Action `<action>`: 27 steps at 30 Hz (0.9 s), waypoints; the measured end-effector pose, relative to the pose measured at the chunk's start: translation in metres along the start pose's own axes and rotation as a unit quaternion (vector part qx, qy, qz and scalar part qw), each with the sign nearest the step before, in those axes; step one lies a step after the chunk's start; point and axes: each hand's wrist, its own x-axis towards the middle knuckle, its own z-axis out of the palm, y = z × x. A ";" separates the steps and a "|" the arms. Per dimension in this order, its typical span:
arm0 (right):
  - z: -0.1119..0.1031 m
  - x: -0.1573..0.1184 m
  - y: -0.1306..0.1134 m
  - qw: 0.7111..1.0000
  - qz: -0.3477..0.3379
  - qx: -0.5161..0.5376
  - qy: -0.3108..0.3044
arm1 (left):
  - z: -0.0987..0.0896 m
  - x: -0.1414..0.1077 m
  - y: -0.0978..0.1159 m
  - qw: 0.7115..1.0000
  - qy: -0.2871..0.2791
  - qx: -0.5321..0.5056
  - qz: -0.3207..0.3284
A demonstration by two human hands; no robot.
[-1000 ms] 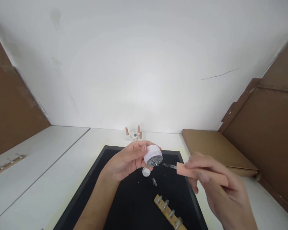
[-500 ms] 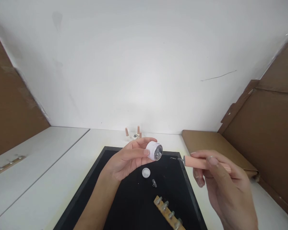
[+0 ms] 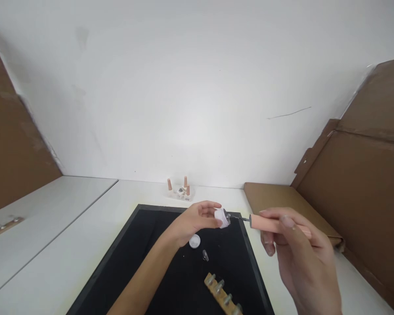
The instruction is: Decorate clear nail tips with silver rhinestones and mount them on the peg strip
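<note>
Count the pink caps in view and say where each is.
4. One pink cap is in the right hand; three stand near the wall: left cap, rear right cap, front right cap. Others may be hidden.

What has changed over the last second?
The left hand moved the jar rightward, turning its mouth from facing down toward the brush. The brush's tip, apart from the jar before, is now at its mouth. Nothing was taken up or let go. The lid and wooden strip stayed put; the right hand still holds the brush.
</note>
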 end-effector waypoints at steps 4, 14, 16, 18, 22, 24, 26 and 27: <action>-0.007 -0.001 -0.004 1.000 -0.001 0.004 0.014 | 0.011 0.018 -0.036 0.994 0.005 0.104 -0.019; -0.015 -0.001 -0.010 0.999 -0.028 -0.022 0.021 | 0.025 0.042 -0.094 0.934 -0.044 0.354 -0.001; -0.016 -0.001 -0.010 0.999 -0.041 -0.027 0.012 | 0.025 0.044 -0.098 0.919 -0.048 0.392 0.004; -0.017 -0.002 -0.010 0.998 -0.049 -0.029 0.007 | 0.024 0.045 -0.103 0.903 -0.052 0.426 0.005; -0.018 -0.003 -0.007 0.998 -0.055 -0.030 0.011 | 0.022 0.045 -0.110 0.881 -0.076 0.468 0.004; -0.018 -0.002 -0.007 0.998 -0.061 -0.029 0.011 | 0.021 0.045 -0.111 0.873 -0.088 0.480 0.004; -0.018 -0.002 -0.007 0.997 -0.068 -0.027 0.009 | 0.022 0.043 -0.109 0.866 -0.098 0.490 0.002; -0.019 -0.001 -0.008 0.997 -0.073 -0.025 0.005 | 0.022 0.042 -0.107 0.863 -0.100 0.495 0.002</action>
